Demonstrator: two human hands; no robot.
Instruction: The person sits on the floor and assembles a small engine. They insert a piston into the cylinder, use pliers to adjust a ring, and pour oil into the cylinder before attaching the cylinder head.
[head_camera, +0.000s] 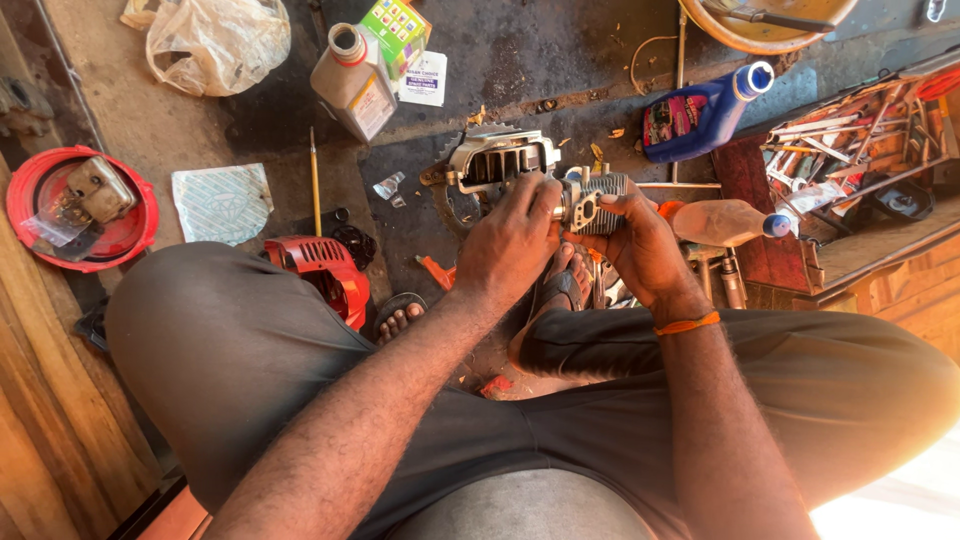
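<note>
My left hand (512, 240) and my right hand (640, 245) meet in front of me over my knees. Between them sits a small finned metal engine cylinder (592, 200), gripped by my right hand from the right side, with my left-hand fingers pressed on its left end. Just beyond it on the dark floor lies a grey engine crankcase block (497, 158). An orange band circles my right wrist.
A red engine cover (325, 272) lies by my left knee. A red bowl (25, 195) with a part sits far left. An oil bottle (352, 85), a blue bottle (700, 115), an orange bottle (725, 222) and an open toolbox (850, 160) surround the spot.
</note>
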